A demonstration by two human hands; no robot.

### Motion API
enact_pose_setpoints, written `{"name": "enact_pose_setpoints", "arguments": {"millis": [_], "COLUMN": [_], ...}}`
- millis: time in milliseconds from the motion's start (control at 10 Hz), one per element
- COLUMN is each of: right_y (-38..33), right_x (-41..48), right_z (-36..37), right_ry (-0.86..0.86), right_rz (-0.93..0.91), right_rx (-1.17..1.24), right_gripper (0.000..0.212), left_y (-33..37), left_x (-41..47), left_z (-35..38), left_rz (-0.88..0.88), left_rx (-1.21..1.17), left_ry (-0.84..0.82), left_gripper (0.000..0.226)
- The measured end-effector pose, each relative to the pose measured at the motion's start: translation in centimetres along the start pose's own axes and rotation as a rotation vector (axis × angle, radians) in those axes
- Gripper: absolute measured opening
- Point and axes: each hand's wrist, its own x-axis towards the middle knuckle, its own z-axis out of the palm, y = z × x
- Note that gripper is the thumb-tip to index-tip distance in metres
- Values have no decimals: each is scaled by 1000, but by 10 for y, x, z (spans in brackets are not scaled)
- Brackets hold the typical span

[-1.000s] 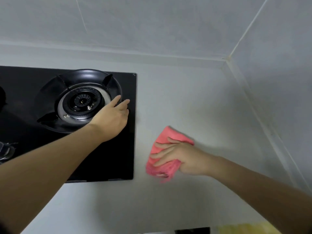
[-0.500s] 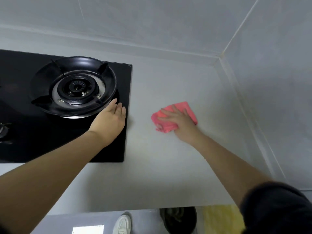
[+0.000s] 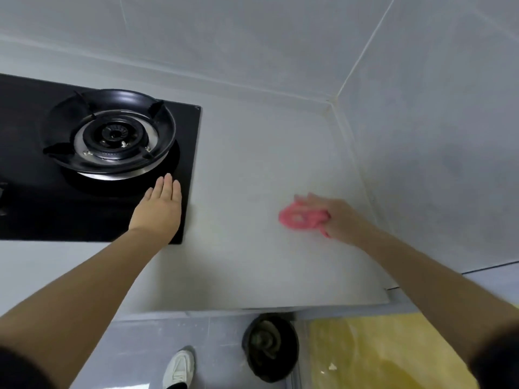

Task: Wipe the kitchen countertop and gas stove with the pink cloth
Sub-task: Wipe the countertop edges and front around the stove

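The black gas stove (image 3: 33,209) is set into the pale countertop (image 3: 252,262) at the left, with its round burner (image 3: 112,136) near the right edge. My left hand (image 3: 160,206) lies flat with straight fingers on the stove's front right corner. The pink cloth (image 3: 300,219) is bunched on the countertop to the right of the stove. My right hand (image 3: 334,217) holds the cloth against the surface; it is motion-blurred, and its fingers seem curled into the fabric.
Grey tiled walls meet in a corner (image 3: 334,101) behind and right of the countertop. Below the counter's front edge are a white shoe (image 3: 178,369), a dark round bin (image 3: 269,346) and a yellow mat (image 3: 393,355).
My right hand has carried the cloth to the right, toward the side wall, and the cloth is now more bunched. My left hand stays on the stove's corner, fingers flatter.
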Motion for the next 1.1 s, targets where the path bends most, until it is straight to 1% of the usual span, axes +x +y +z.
{"name": "enact_pose_setpoints", "arguments": {"millis": [100,200,300,400,500,600,700,800,900,1000,1100], "right_y": [9,45,49,54,53,49,43,24,14,19,40], "right_x": [35,68,57,2,-68,-112,-138,-139,-112,-61,-8], "right_z": [-18,-5,20,58,78,70,56,29,-2,-20,-26], "right_ry": [226,243,122,-18,-112,-267,-382,-426,-393,-14,232], "right_rz": [38,110,12,-45,-35,-46,14,131,169,198,149], "right_rx": [-62,-243,-441,-479,-422,-478,-352,-197,-123,49,-133], "right_gripper": [57,57,65,73,78,65,48,43,34,24,42], "left_y": [6,6,5,6,10,15,17,15,15,17,19], "left_x": [1,10,14,12,7,4,0,-3,-3,0,3], "left_z": [-5,-8,-3,4,6,1,-6,-7,-7,-10,-10], "left_rz": [0,-36,-67,-79,-62,-67,-66,-66,-55,-45,-46], "left_rx": [-51,-64,-56,-63,-73,-96,-117,-108,-112,-109,-115], "left_ry": [-36,-46,-17,-41,-50,-61,-75,-82,-66,-54,-49], "left_gripper": [60,61,60,59,58,58,57,58,59,58,58]}}
